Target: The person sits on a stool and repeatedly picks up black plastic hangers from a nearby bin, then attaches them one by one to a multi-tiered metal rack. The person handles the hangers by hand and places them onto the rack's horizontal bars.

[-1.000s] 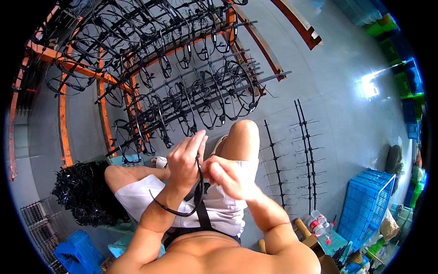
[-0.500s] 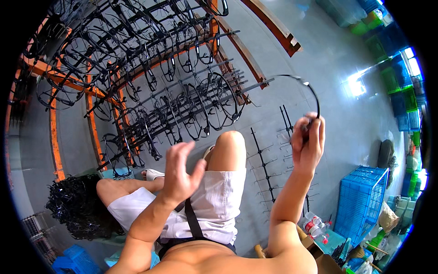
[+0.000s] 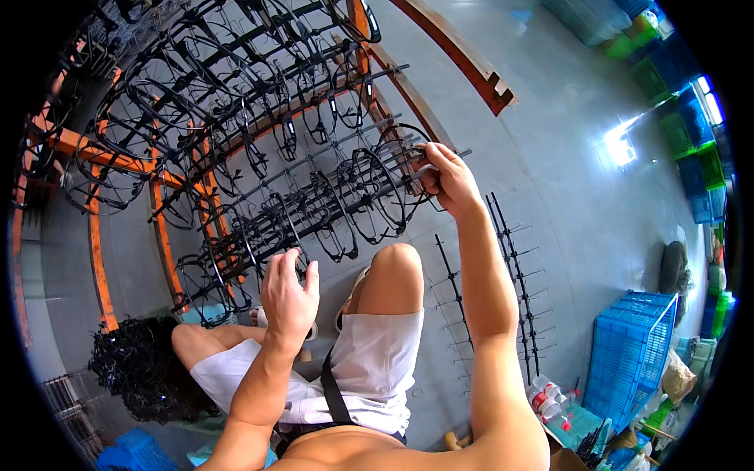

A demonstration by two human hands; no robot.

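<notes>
My right hand (image 3: 453,182) is at the right end of the rack's lower tier, its fingers closed on a thin, curved black strip (image 3: 405,125) beside the rod ends. Fingers and neighbouring pieces hide part of the strip. Below the front of the same tier, my left hand (image 3: 287,300) hangs with thumb and fingers apart and nothing visible in it. Many looped black pieces (image 3: 334,243) hang close together on the dark rods. The orange metal rack (image 3: 129,158) carries these rods in tiers.
A pile of shiny black pieces (image 3: 129,373) lies by my left knee. Dark rods with side prongs (image 3: 509,263) lie on the floor to my right. Farther right stand a blue crate (image 3: 628,353) and several plastic bottles (image 3: 547,402). A rusty beam (image 3: 455,51) lies beyond the rack.
My right hand has carried the curved black strip left and forward, from above the open floor to the rack's rod ends. My left hand has moved slightly left and down.
</notes>
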